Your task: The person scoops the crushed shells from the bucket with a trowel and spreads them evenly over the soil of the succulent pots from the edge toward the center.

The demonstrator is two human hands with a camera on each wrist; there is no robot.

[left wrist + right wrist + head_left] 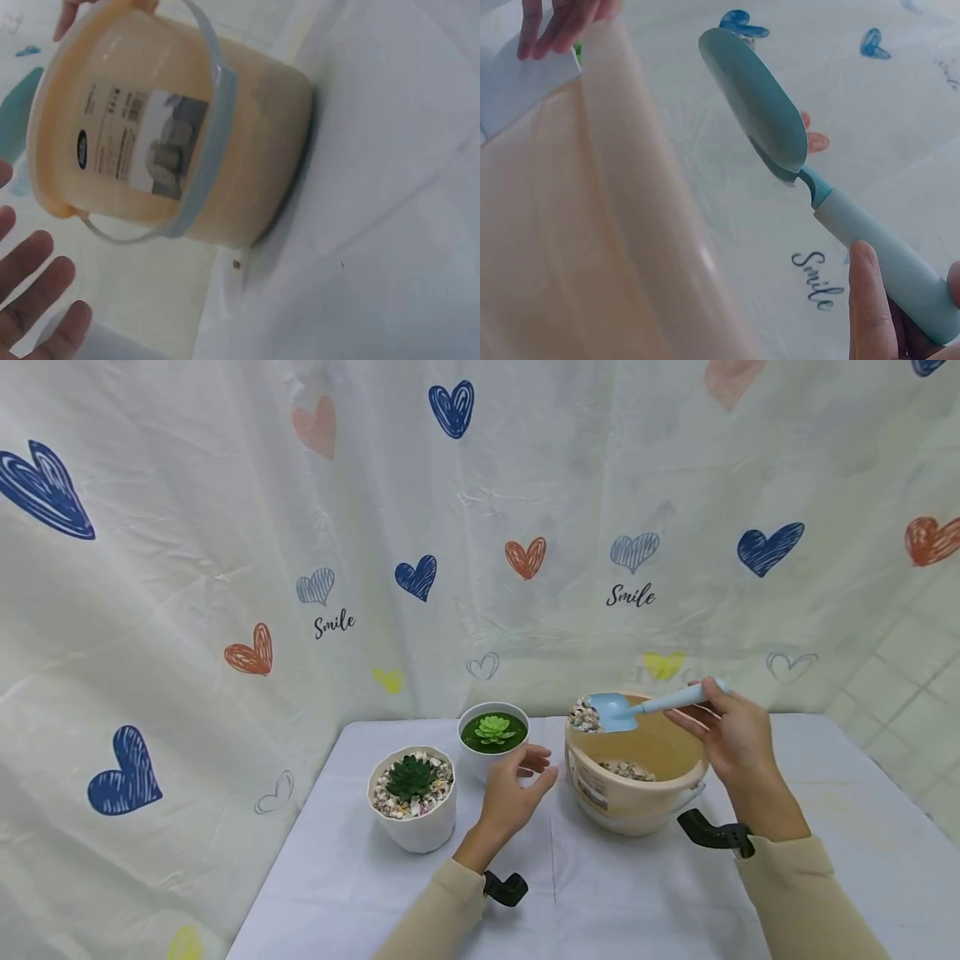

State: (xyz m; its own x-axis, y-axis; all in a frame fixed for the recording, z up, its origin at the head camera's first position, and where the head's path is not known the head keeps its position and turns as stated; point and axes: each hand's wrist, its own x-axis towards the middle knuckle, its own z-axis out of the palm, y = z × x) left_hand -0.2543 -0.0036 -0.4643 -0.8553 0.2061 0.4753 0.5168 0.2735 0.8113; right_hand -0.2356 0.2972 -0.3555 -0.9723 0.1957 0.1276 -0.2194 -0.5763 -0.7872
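My right hand [738, 735] grips the handle of a light blue trowel [617, 712], held over the rim of a cream bucket [637, 802]. Mixed pebbles [584, 716] sit on the trowel's blade, and more pebbles lie at the bottom of the bucket. My left hand [512, 789] hovers beside a white pot [480, 764] with a pale green succulent [494, 730]; its fingers are loosely bent and hold nothing. In the left wrist view, the bucket [142, 142] shows a label and a blue-grey handle hanging at its side.
A second white pot [420, 835], left of my left hand, holds a dark green succulent [411, 777] ringed by pebbles. A white cloth covers the table [600, 893]. Behind it hangs a curtain [480, 510] printed with hearts.
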